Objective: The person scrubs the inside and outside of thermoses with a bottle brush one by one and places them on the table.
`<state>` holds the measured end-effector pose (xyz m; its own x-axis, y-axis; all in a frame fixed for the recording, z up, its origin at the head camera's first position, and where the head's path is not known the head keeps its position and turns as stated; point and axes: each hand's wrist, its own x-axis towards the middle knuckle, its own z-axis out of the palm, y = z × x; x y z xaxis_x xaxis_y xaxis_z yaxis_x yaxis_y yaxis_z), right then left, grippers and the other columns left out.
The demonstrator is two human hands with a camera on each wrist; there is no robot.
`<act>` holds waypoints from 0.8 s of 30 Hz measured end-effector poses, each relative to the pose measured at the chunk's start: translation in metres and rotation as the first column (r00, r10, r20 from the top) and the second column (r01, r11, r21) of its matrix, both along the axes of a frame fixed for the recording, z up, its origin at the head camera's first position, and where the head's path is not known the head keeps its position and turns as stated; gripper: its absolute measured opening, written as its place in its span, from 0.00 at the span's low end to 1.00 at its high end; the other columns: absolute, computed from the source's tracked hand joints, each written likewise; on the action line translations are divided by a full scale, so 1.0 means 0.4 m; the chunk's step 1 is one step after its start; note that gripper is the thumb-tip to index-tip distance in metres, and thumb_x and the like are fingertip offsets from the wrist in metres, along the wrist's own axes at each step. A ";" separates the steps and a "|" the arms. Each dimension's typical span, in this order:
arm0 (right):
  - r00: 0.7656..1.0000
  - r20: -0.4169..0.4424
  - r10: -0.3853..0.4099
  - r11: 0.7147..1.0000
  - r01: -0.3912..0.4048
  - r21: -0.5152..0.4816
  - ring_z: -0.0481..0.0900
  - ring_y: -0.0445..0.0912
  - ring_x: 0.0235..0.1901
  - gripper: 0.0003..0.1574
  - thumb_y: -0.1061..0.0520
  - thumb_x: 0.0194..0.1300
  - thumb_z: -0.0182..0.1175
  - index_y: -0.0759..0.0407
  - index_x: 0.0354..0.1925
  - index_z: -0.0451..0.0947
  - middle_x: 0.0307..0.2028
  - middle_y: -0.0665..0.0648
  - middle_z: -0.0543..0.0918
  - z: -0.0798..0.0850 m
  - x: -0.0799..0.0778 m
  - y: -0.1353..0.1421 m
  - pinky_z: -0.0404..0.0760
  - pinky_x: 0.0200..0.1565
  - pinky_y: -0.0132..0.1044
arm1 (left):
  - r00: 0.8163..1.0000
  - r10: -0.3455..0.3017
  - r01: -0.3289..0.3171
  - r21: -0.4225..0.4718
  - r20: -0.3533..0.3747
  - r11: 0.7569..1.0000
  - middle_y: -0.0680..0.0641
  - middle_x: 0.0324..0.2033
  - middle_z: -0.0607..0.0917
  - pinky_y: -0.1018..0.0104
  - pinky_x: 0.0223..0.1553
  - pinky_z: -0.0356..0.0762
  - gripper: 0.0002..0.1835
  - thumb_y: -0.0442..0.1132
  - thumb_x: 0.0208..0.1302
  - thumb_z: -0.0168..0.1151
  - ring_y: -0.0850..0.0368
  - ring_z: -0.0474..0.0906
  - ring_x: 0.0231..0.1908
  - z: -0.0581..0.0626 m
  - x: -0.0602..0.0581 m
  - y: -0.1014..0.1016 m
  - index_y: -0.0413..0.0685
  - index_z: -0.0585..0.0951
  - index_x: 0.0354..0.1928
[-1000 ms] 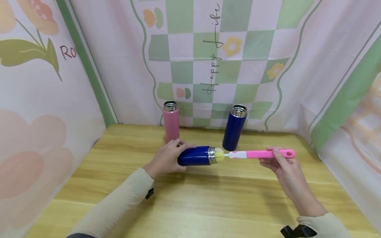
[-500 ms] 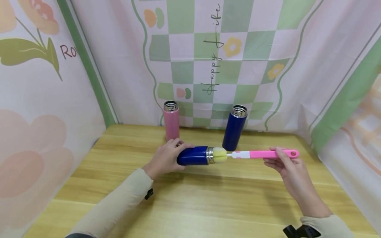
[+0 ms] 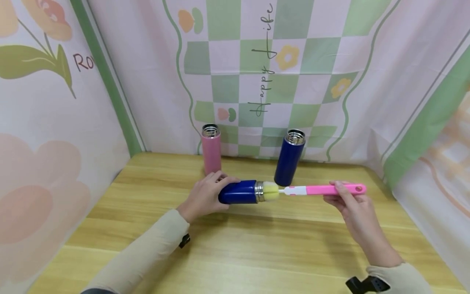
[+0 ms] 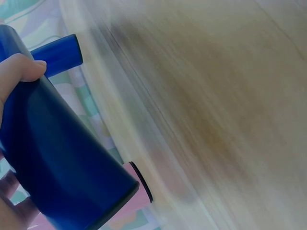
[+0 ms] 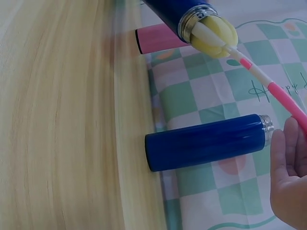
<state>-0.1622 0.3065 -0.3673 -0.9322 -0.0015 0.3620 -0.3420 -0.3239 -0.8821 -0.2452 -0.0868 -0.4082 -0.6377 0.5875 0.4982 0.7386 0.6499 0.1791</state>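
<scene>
My left hand (image 3: 207,194) grips a blue thermos bottle (image 3: 240,192) round its body and holds it on its side, its steel mouth facing right. In the left wrist view the thumb (image 4: 29,70) lies along the bottle's wall. My right hand (image 3: 354,216) pinches the pink handle of a bottle brush (image 3: 323,190). The brush's yellow and white sponge head (image 3: 271,191) sits at the bottle's mouth, much of it showing outside. In the right wrist view the sponge (image 5: 218,38) bulges out of the steel rim.
A pink thermos bottle (image 3: 211,151) stands lidless at the back, behind my left hand. Another blue thermos bottle (image 3: 289,159) stands lidless at the back, to its right. The wooden table (image 3: 257,253) ends at a checkered curtain (image 3: 253,81).
The brush slid right, out of the bottle, so more sponge shows than a second ago. Over the last half second it moved slightly back left. The left hand stayed nearly still.
</scene>
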 end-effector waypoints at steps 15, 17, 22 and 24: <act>1.000 0.014 0.000 1.000 0.001 -0.030 0.87 0.45 0.40 0.15 0.66 0.77 0.48 0.65 0.48 0.83 0.41 0.58 0.85 -0.008 -0.002 -0.023 0.81 0.49 0.38 | 1.000 -0.002 0.002 0.006 0.009 1.000 0.54 0.53 0.77 0.52 0.48 0.79 0.42 0.51 0.44 0.81 0.56 0.74 0.51 -0.005 0.002 0.008 0.70 0.74 0.66; 1.000 0.017 0.001 1.000 0.000 -0.026 0.86 0.45 0.40 0.15 0.66 0.77 0.48 0.65 0.47 0.83 0.40 0.58 0.85 -0.010 -0.003 -0.027 0.81 0.49 0.37 | 1.000 -0.010 0.010 0.010 0.012 1.000 0.54 0.53 0.77 0.52 0.48 0.79 0.42 0.51 0.44 0.81 0.56 0.74 0.52 -0.003 0.003 0.010 0.70 0.74 0.65; 1.000 0.017 0.003 1.000 -0.003 -0.008 0.86 0.45 0.40 0.15 0.65 0.77 0.49 0.65 0.47 0.83 0.40 0.58 0.86 -0.015 -0.004 -0.031 0.81 0.49 0.37 | 0.999 -0.021 0.020 0.021 0.030 1.000 0.54 0.53 0.77 0.51 0.50 0.79 0.42 0.50 0.44 0.81 0.56 0.74 0.52 0.001 0.007 0.011 0.70 0.74 0.65; 1.000 0.014 0.004 1.000 -0.004 0.001 0.86 0.45 0.40 0.15 0.65 0.78 0.48 0.65 0.47 0.83 0.41 0.58 0.86 -0.017 -0.004 -0.032 0.82 0.49 0.37 | 0.999 -0.019 0.019 0.019 0.034 1.000 0.54 0.53 0.77 0.52 0.50 0.78 0.42 0.50 0.45 0.81 0.56 0.74 0.52 0.002 0.008 0.011 0.70 0.74 0.65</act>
<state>-0.1638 0.2939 -0.3740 -0.9371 -0.0058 0.3489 -0.3283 -0.3240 -0.8873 -0.2422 -0.0822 -0.4075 -0.6432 0.5903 0.4876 0.7441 0.6321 0.2162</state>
